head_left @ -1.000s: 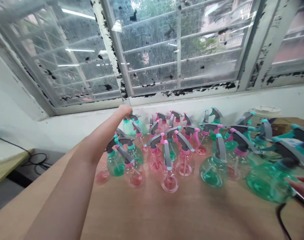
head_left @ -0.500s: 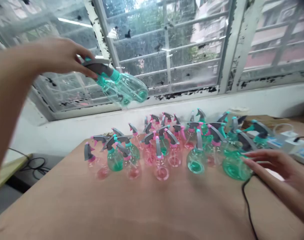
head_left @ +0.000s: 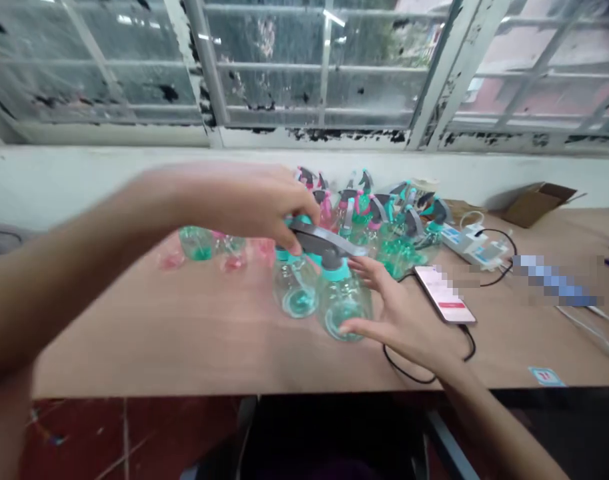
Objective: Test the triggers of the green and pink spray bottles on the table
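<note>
Left: wide stretch of tabletop (head_left: 194, 333) between far-left bottles (head_left: 197, 243) and near edge. Left hand (head_left: 234, 203) grasping spray heads of two green bottles (head_left: 297, 290), mid-scene. Right hand (head_left: 394, 320) at right bottle's side; grip cannot tell. Phone (head_left: 447, 297) just right, narrowing room.

The two nearest bottles (head_left: 298, 283) are pale green, with turquoise collars (head_left: 335, 269) and grey tops (head_left: 324, 243) (the rear bottles (head_left: 397, 257) mix pink with green). The worktop (head_left: 209, 333) is light tan, the box (head_left: 539, 203) brown, the window frame (head_left: 284, 139) white blotched black, the floor (head_left: 174, 423) dark red with pale lines.
</note>
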A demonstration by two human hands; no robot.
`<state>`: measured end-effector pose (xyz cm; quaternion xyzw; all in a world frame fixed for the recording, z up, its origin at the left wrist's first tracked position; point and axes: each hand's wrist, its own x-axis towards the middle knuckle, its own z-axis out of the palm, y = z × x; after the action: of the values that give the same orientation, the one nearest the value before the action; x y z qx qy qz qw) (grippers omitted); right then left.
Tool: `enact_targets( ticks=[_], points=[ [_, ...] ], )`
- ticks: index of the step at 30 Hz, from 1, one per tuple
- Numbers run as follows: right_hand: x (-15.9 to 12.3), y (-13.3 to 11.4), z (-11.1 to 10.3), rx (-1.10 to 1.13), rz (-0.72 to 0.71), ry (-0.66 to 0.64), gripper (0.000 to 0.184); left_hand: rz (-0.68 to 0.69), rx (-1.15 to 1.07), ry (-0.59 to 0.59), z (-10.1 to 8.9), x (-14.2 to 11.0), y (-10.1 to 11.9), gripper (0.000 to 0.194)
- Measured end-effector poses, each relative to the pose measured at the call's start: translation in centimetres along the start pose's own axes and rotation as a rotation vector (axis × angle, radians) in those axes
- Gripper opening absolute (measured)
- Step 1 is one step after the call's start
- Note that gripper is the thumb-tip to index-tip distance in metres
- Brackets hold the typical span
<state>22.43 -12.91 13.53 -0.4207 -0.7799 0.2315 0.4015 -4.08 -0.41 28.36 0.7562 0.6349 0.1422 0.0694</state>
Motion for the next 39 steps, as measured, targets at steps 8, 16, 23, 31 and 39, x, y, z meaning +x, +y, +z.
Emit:
enact_targets(
  ticks=[8,16,23,31,39],
  points=[
    [-2.2,5.8,5.1,-0.082,0.101,0.119,0.048,0.711,0.349,-0.262,7.8,-6.0,8.8,0.010],
    [-2.7,7.0,5.9,-0.021,0.180,0.131,0.039,0.729,0.127,-0.130,9.7,-5.1,6.1,0.018],
    [-2.6,7.4,5.7,-0.035,0.143,0.100,0.040,0.499,-0.073,-0.143,9.4,-6.1,2.8,0.016],
    [-3.1,7.6,6.0,-0.178,0.143,0.232,0.052,0.294,-0.221,-0.088,10.6,-8.6,1.4,0.034],
    [-2.4,7.3,6.4,-0.286,0.137,0.145,0.051,0.087,-0.396,-0.119,12.8,-12.4,-1.1,0.048]
  ],
)
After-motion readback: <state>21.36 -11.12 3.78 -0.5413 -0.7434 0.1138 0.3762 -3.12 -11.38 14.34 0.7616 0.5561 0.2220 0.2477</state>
